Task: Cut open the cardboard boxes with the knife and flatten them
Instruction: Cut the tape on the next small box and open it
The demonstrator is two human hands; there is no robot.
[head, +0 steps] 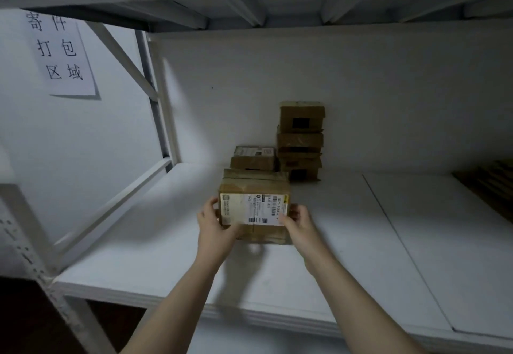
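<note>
I've got the taped box (254,209) gripped at both ends, left hand (213,224) & right hand (298,221); looks stiff, light, tape prob. slick.

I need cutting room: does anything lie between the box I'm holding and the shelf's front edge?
Nothing visible. Your left hand and right hand grip the labelled box; only your forearms cross the shelf in front of it. The other boxes stand behind it.
</note>
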